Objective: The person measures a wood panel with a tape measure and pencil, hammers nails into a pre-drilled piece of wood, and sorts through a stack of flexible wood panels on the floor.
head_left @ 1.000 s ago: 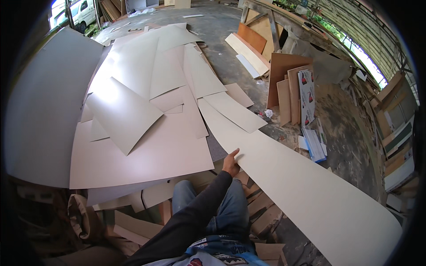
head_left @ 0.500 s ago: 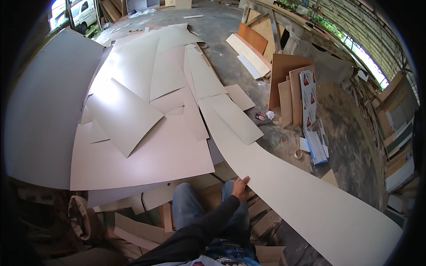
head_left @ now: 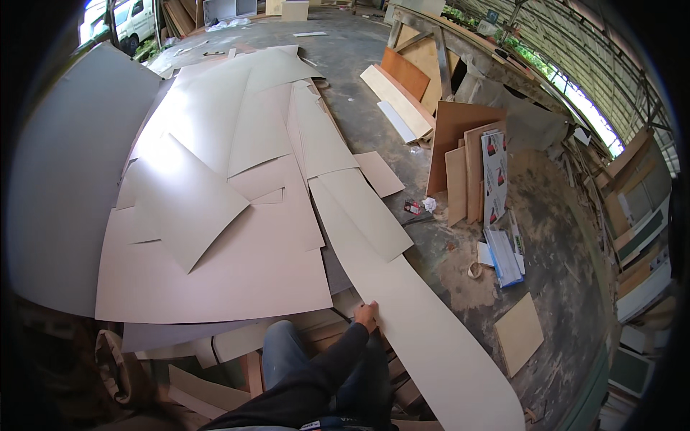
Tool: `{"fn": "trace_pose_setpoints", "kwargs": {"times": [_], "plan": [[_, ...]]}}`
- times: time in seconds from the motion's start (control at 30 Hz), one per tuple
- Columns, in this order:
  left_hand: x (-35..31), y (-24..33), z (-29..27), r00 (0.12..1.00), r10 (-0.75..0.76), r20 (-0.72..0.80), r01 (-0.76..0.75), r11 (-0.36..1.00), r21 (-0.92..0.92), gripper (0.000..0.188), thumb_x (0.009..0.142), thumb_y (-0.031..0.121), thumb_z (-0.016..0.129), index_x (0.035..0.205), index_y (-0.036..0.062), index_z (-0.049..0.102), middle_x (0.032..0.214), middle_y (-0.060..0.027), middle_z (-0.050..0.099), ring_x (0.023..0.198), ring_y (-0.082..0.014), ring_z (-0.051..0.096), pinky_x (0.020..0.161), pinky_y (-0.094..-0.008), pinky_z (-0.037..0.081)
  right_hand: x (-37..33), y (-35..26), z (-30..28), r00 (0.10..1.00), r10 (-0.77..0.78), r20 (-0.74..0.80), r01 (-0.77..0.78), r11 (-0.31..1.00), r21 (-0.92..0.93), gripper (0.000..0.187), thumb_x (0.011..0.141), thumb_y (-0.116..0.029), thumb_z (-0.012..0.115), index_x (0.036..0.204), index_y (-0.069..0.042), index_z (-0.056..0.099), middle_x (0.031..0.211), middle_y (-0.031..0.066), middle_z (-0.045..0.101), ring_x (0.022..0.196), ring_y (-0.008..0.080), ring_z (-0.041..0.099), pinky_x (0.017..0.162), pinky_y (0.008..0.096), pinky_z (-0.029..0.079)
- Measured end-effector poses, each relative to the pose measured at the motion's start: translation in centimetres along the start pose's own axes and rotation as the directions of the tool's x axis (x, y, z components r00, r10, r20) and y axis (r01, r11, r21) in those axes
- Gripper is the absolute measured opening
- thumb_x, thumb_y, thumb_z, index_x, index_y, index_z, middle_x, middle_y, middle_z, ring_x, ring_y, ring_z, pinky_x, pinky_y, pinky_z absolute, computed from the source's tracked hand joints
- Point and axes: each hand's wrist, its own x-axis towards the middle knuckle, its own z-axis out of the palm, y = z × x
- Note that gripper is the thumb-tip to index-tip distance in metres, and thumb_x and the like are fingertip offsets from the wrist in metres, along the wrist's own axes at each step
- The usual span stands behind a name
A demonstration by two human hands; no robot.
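Observation:
My left hand point(head_left: 366, 314), in a dark sleeve coming from the lower left, grips the left edge of a long, thin cream laminate strip point(head_left: 424, 330). The strip's far part lies on a pile of sheets, partly beneath a smaller sheet point(head_left: 366, 208). From my hand its near part runs down and right past my knees and bends at the end. Left of it, a large pinkish sheet point(head_left: 215, 294) lies on the pile, with a tilted grey-cream offcut point(head_left: 190, 201) on top. My right hand is out of view.
A tall pale panel point(head_left: 79, 187) stands at the left. Brown boards point(head_left: 460, 144) lean upright to the right. A square board point(head_left: 519, 334), a tape roll point(head_left: 474, 270) and a blue-white pack point(head_left: 504, 257) lie on the floor. Offcuts surround my legs.
The strip's near end has swung left and inward, uncovering more of the square board on the floor. My left hand still grips its edge. The whole view has shifted slightly.

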Motion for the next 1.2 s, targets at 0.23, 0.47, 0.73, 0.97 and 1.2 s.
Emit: {"fn": "trace_pose_setpoints", "kwargs": {"times": [0.23,0.47,0.73,0.97,1.2], "plan": [[10.9,11.1,-7.5,0.962,0.271,-0.034,-0.27,0.963,0.029,0.031,0.083,0.007,0.059,0.112,-0.0001,0.05,0.092,-0.0121,0.06,0.077,-0.0238,0.059,0.065,-0.0376,0.05,-7.2,2.7,9.2,0.962,0.02,0.272,0.018,0.99,-0.137,0.053,0.088,-0.022,0.057,0.131,0.004,0.04,0.105,0.0178,0.053,0.086,0.0285,0.051,0.078,0.0389,0.048],[-4.0,16.0,-7.2,0.696,0.447,0.562,-0.373,-0.444,0.815,0.066,0.08,0.017,0.061,0.136,0.005,0.029,0.127,-0.0253,0.043,0.121,-0.0397,0.041,0.096,-0.0532,0.034,-9.3,7.2,8.6,0.956,0.132,0.263,-0.058,0.961,-0.269,0.053,0.089,-0.019,0.054,0.133,0.004,0.037,0.103,0.0179,0.052,0.083,0.0279,0.05,0.076,0.0385,0.049],[-2.0,17.9,-19.0,0.727,0.34,0.596,-0.055,-0.837,0.544,0.057,0.086,0.014,0.044,0.14,0.0035,0.027,0.14,-0.0239,0.031,0.129,-0.0425,0.031,0.099,-0.0592,0.031,-11.0,16.6,8.2,0.992,-0.043,0.118,0.088,0.91,-0.405,0.047,0.083,-0.018,0.061,0.122,0.004,0.048,0.104,0.0237,0.055,0.092,0.0286,0.055,0.083,0.0388,0.049],[-5.0,21.7,-18.4,0.716,0.26,0.647,-0.34,-0.68,0.65,0.048,0.081,0.006,0.047,0.128,-0.001,0.041,0.126,-0.024,0.047,0.12,-0.0396,0.043,0.098,-0.0522,0.037,-10.3,22.4,6.1,0.946,0.277,-0.171,-0.322,0.875,-0.363,0.035,0.082,-0.017,0.064,0.111,0.002,0.059,0.092,0.0198,0.058,0.082,0.0245,0.053,0.073,0.0338,0.042],[-8.6,32.1,-11.6,0.664,-0.051,0.746,-0.544,-0.718,0.435,0.026,0.089,0.024,0.054,0.1,0.0001,0.052,0.087,-0.0157,0.063,0.076,-0.0345,0.061,0.065,-0.0437,0.048,-5.4,25.0,8.6,0.517,0.783,-0.346,-0.229,0.515,0.826,0.024,0.083,-0.015,0.065,0.102,-0.001,0.067,0.073,0.011,0.059,0.063,0.0184,0.046,0.055,0.0266,0.032]]}}
